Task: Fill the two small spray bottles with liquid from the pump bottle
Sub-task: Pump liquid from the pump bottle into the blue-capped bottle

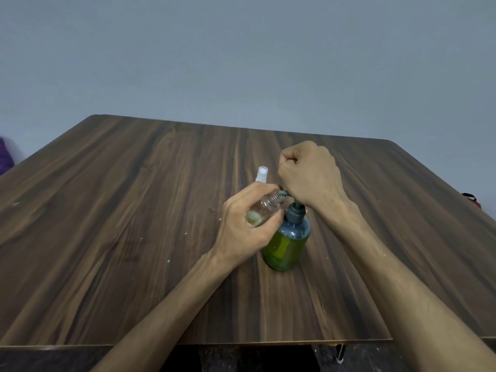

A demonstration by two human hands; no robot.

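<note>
A green pump bottle [286,247] with a dark grey pump stands upright on the wooden table [134,210], about half full of yellow-green liquid. My right hand [308,175] is a closed fist resting on top of the pump head, which it hides. My left hand [245,233] grips a small clear spray bottle [264,210], tilted, with its bare threaded neck against the pump spout [283,194]. A little pale liquid sits in that bottle. A white spray top [262,173] shows just beyond my left hand; what is below it is hidden.
Small pale crumbs and specks lie on the tabletop left of the bottles. A purple object [5,157] is at the far left edge and a dark red one [471,198] at the far right. A plain grey wall stands behind the table.
</note>
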